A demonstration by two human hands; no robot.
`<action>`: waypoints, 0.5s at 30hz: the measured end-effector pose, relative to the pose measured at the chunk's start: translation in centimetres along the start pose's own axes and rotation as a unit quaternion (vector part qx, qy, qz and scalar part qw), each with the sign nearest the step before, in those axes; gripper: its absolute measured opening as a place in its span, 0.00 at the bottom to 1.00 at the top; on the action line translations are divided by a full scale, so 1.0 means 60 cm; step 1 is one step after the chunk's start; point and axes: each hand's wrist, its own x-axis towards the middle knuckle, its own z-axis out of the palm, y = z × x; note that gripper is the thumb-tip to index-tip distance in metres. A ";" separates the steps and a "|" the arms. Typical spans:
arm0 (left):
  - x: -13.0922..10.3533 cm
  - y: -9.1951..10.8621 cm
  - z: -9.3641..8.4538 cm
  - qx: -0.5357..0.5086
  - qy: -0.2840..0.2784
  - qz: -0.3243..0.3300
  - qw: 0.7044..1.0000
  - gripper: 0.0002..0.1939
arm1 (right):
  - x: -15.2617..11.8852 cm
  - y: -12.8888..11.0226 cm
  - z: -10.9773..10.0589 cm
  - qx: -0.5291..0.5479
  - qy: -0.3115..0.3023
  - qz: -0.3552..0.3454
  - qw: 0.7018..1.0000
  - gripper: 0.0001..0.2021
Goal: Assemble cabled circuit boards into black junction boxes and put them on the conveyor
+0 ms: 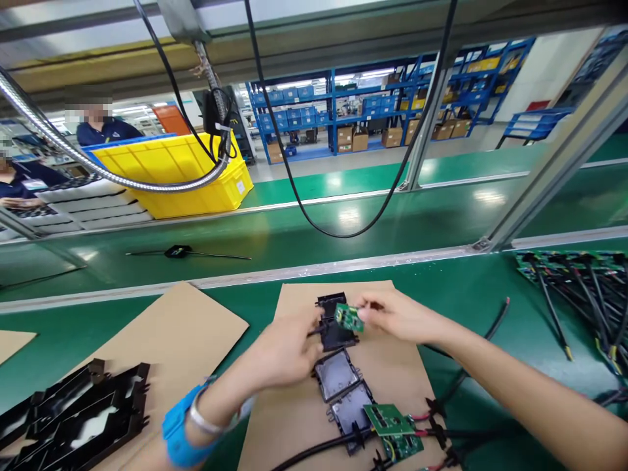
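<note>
My right hand pinches a small green circuit board by its right edge, holding it tilted over a black plastic housing. My left hand is at the housing's left side, its fingers curled about a short dark length that looks like a black cable; its contact is partly hidden. Nearer me on the cardboard lie more open black housings with a grey inside. Beside them, green boards with black cables lie partly over the lowest housing.
Black plastic frames are heaped on another cardboard sheet at left. Cabled circuit boards are piled at right. A metal rail crosses behind; a black cable loop hangs above. Two people sit beyond a yellow bin.
</note>
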 end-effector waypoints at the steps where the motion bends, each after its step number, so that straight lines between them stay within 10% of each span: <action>1: 0.025 -0.016 0.005 -0.015 0.035 -0.010 0.999 0.25 | 0.030 0.005 0.001 -0.011 0.021 0.004 1.000 0.08; 5: 0.089 -0.065 0.040 -0.053 0.053 0.001 0.997 0.32 | 0.094 0.028 0.009 -0.044 0.040 0.021 0.998 0.09; 15: 0.065 -0.060 0.055 -0.173 0.061 0.057 0.981 0.27 | 0.040 0.016 0.003 -0.069 0.012 -0.029 0.997 0.09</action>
